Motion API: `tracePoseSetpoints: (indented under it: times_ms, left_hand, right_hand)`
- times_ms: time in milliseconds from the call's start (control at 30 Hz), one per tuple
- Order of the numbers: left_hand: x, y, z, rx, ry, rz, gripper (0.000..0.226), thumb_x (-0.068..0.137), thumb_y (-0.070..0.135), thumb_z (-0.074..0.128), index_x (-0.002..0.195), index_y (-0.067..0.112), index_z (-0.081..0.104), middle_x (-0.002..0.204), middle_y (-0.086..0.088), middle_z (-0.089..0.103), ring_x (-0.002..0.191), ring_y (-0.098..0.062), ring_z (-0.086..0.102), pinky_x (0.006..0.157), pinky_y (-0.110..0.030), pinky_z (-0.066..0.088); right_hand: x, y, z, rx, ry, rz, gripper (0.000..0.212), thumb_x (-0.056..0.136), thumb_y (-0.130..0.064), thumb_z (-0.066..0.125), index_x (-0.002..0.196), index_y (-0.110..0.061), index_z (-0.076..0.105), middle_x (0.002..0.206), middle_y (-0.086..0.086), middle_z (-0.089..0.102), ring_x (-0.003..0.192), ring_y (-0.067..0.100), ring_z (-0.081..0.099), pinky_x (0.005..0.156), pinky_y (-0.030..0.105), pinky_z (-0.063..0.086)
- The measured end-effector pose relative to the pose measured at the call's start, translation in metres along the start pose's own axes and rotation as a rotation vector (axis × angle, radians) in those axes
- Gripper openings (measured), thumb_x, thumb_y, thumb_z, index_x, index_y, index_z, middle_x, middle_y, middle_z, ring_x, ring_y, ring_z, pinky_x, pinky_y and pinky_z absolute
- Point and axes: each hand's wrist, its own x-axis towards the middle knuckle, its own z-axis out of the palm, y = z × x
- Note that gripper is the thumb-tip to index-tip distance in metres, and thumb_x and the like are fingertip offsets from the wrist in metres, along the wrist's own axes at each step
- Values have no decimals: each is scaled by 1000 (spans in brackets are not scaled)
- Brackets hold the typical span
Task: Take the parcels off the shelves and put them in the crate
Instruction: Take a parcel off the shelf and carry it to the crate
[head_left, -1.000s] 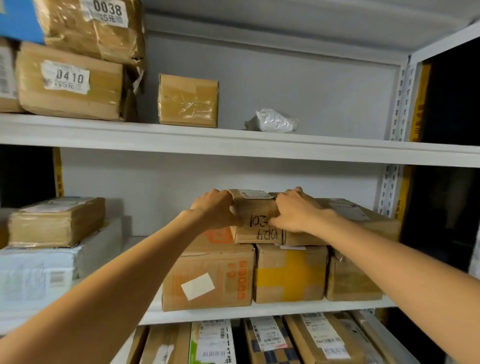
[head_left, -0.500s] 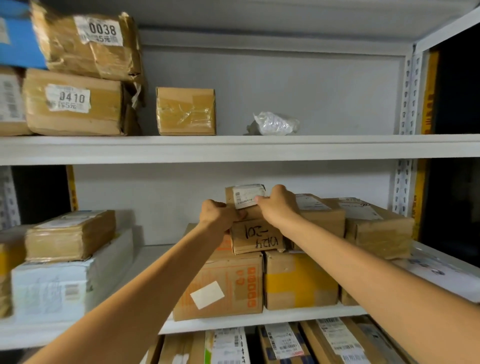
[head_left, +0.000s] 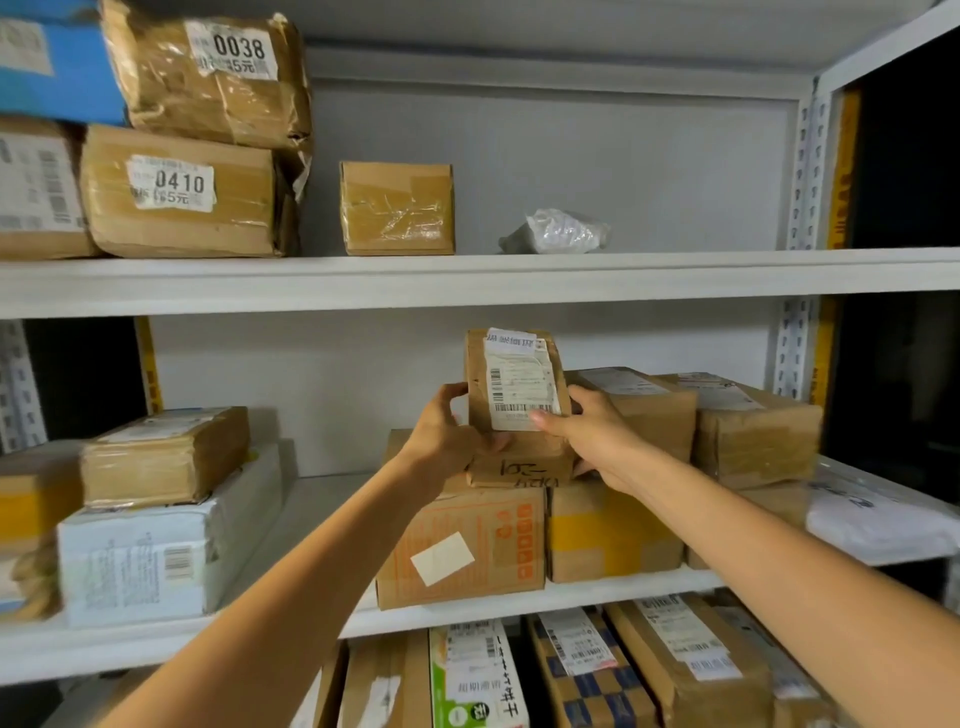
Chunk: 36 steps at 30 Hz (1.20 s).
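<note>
Fingers (head_left: 551, 419) of both hands curl round small brown cardboard parcel (head_left: 511, 364) with white label.
I see left hand (head_left: 441, 441), right hand (head_left: 597, 441) hold it tilted over orange-printed carton (head_left: 467, 551) on white shelf (head_left: 156, 649).

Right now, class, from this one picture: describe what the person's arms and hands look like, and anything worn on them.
Both arms are bare as far as the frame shows: no sleeve covers the left forearm or the right forearm. The left hand and the right hand are ungloved, and no watch, bracelet or ring is visible.
</note>
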Motion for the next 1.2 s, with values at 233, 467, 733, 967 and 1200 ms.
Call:
tracePoseSetpoints:
  times_ms: [233,467,733,967,1200]
  left_hand:
    - [-15,-4,-4,19,-64,145,87,78,-18,64,147,25,33,105,-7,61,95,-20,63,58,-21,57]
    - [-44,-14,-6,-75,-113,283,81,87,3,66,151,29,26,115,-6,61,100,-17,65,69,-24,57]
    - [-59,-4,69,-149,-331,392,76,88,4,66,149,32,30,113,13,63,109,-11,60,89,-35,55]
    - [-103,-1,235,-270,-701,368,82,81,-7,68,149,20,33,132,-3,59,121,-19,57,101,-40,48]
    - [-214,15,424,-317,-1181,364,85,79,-2,74,148,28,35,123,-2,65,117,-14,59,103,-40,47]
  right_hand:
    - [-24,-1,3,-24,3,-153,46,88,-11,68,129,-23,53,128,-3,62,108,9,55,82,19,45]
    - [-51,-1,-9,-31,59,-244,59,83,-3,71,134,-24,52,126,-4,64,119,14,57,100,37,49]
    - [-119,14,-78,-71,311,-225,61,80,3,72,131,-25,54,121,-2,66,115,14,60,99,41,50]
    - [-246,53,-196,-171,652,-98,68,75,7,75,110,-48,53,106,-15,69,105,4,64,91,37,55]
    - [-434,79,-300,-309,1057,80,61,77,6,73,124,-29,57,109,-2,72,105,20,66,80,35,58]
